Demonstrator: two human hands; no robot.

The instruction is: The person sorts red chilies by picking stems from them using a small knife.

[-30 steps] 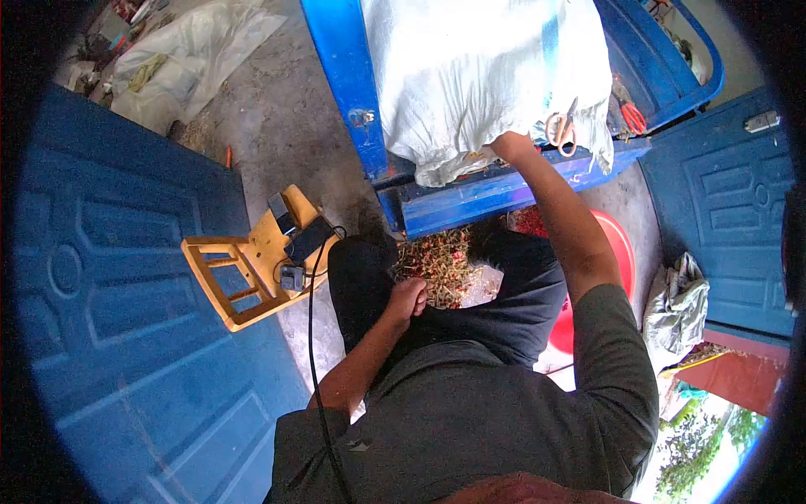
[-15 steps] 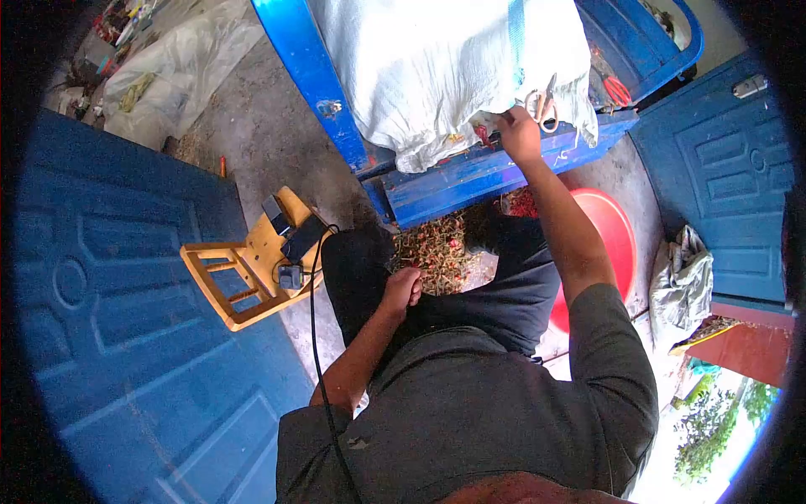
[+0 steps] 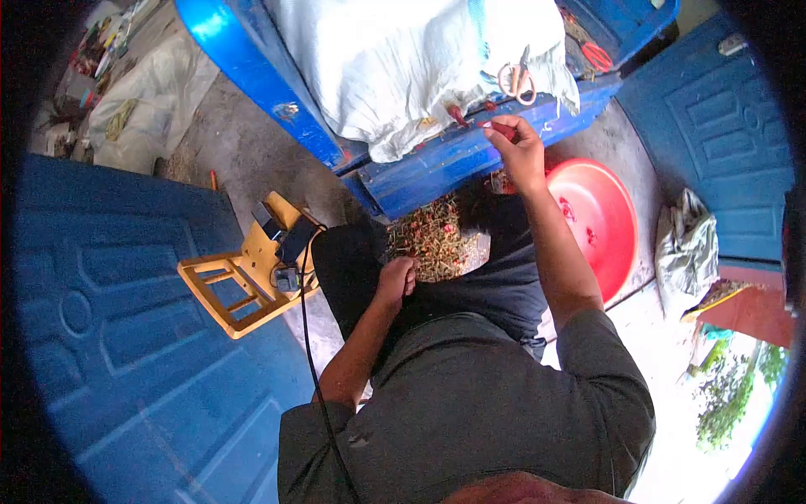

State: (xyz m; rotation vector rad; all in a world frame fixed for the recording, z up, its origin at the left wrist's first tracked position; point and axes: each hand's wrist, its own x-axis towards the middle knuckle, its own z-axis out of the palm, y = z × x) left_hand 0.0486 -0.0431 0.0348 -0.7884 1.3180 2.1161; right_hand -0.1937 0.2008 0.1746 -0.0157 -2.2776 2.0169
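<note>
My right hand (image 3: 522, 153) is closed around a dark red chili pepper (image 3: 504, 130), just in front of the blue cart's edge. Another red chili (image 3: 456, 115) lies by the mouth of the white woven sack (image 3: 395, 76), left of that hand. Pale-handled scissors (image 3: 525, 91) rest on the sack's edge above it. My left hand (image 3: 396, 279) is a closed fist over my lap; whatever is inside it is hidden. Beyond it, between my legs, is a heap of chili stems and red bits (image 3: 424, 239).
A red basin (image 3: 617, 252) with a few chilies stands right of my leg. Red-handled scissors (image 3: 596, 57) lie in the blue cart (image 3: 470, 168). At left a wooden chair (image 3: 222, 294) carries black devices, and a cable (image 3: 309, 361) runs over my left arm. Blue doors (image 3: 109, 311) flank both sides.
My right hand has come back from the sack's mouth towards me, and a red chili now shows in its fingers. My left hand stays closed over my lap. The view has shifted slightly.
</note>
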